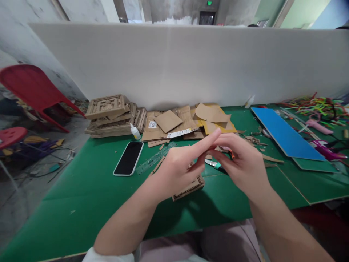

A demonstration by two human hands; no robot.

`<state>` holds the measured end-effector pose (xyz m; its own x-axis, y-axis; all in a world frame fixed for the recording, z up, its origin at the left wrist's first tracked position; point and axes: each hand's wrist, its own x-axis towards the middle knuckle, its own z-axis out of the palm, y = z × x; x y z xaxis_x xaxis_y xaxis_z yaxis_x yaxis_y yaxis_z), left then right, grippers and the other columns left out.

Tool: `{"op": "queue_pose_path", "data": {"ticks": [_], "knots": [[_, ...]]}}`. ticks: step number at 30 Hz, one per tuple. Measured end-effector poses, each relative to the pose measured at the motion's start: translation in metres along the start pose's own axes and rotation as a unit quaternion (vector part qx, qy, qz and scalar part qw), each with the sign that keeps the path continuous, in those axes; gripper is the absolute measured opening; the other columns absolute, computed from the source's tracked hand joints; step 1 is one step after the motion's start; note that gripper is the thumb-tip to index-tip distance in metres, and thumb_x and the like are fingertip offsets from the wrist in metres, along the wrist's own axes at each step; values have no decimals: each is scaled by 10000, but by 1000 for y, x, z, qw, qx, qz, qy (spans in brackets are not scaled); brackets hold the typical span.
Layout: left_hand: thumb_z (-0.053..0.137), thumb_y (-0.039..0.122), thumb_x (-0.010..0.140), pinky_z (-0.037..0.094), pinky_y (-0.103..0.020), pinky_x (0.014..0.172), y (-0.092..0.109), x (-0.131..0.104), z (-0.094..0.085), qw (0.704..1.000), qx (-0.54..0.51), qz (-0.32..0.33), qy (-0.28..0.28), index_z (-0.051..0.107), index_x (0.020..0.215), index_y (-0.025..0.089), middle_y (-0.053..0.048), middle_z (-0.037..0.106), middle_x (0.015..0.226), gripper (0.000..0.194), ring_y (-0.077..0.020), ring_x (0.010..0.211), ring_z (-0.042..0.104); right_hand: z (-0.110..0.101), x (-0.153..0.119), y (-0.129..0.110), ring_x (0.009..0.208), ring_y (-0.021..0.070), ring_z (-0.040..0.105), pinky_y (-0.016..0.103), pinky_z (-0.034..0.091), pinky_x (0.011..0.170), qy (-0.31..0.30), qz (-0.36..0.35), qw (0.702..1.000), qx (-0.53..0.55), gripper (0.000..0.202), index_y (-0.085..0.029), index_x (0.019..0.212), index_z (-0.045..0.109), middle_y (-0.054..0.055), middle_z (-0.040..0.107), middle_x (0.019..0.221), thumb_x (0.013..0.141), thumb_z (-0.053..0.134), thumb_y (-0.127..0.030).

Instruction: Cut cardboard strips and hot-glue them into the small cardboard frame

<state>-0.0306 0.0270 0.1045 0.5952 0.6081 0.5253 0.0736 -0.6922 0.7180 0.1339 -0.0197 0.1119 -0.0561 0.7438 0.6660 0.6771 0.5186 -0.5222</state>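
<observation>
My left hand (185, 165) and my right hand (241, 160) meet in the air above the table, fingertips together. Both are closed in a pinch; whatever lies between the fingers is hidden or too small to make out. Below my left hand a layered cardboard piece (189, 190) lies on the green table, partly covered by the hand. Behind my right hand a craft knife (211, 163) shows its blade and a bit of teal. A clear ruler (152, 160) lies left of my left hand, beside a phone (128, 158) with a dark screen.
Stacked cardboard frames (109, 116) stand at the back left, near a white glue bottle (135, 131). Cardboard sheets (168, 122) lie at the back middle. To the right are a blue board (286, 133), a pink glue gun (319, 125) and colourful pipe cleaners (324, 107). A white partition (174, 65) rises behind.
</observation>
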Motion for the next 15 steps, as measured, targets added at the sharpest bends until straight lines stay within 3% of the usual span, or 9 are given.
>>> {"op": "queue_pose_path", "data": {"ticks": [9, 15], "knots": [[555, 191, 791, 573, -273, 758, 10, 1, 1, 980, -163, -109, 14, 437, 1329, 312, 7, 669, 1099, 563, -175, 819, 670, 1, -2, 4, 889, 151, 614, 301, 506, 773, 4, -24, 1000, -18, 198, -239, 971, 602, 21, 648, 936, 813, 574, -122], [523, 212, 848, 550, -330, 858, 5, 3, 6, 978, -175, -112, 0, 395, 1353, 301, 3, 681, 1068, 528, -214, 1001, 634, 2, -2, 4, 889, 162, 608, 306, 508, 752, 6, -52, 996, -73, 186, -231, 964, 590, 36, 648, 927, 815, 570, -122]]}}
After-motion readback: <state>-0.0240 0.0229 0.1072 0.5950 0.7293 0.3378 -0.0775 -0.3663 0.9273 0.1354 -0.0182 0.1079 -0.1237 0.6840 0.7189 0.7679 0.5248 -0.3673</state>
